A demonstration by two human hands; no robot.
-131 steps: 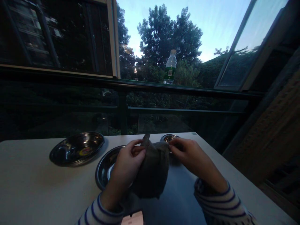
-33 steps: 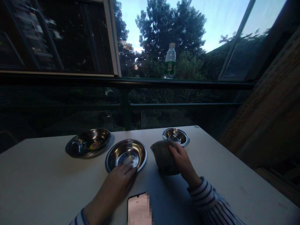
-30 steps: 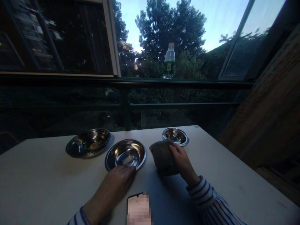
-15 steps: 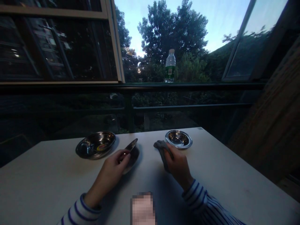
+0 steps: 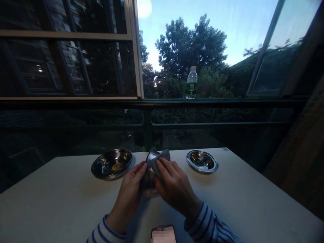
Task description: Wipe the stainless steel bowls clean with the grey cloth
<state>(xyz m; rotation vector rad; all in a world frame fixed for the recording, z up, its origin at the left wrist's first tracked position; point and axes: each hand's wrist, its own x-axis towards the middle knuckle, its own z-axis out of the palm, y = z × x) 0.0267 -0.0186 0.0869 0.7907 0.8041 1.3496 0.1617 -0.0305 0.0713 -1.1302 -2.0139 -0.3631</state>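
Above the middle of the table, my left hand (image 5: pixel 132 184) is closed on the rim of a shiny metal bowl (image 5: pixel 150 177), which is tilted up on its side. My right hand (image 5: pixel 174 184) grips a grey cloth (image 5: pixel 163 158) and presses it against the bowl's surface. Fingers and cloth cover much of the bowl. Left of my hands sits a larger steel bowl (image 5: pixel 111 164) with a yellow and red sticker inside. To their right rests a smaller steel bowl (image 5: pixel 202 161) with a wide rim.
The white table (image 5: pixel 65 192) ends at a dark railing (image 5: pixel 146 104) beneath an open window. A plastic bottle (image 5: pixel 191 84) with a green label stands on the ledge. At the near edge lies a phone-like object (image 5: pixel 163 234), partly pixelated.
My right hand has brought the cloth leftward onto the bowl, where before they were apart. The bowl in my left hand is now turned more upright. The camera view has shifted slightly.
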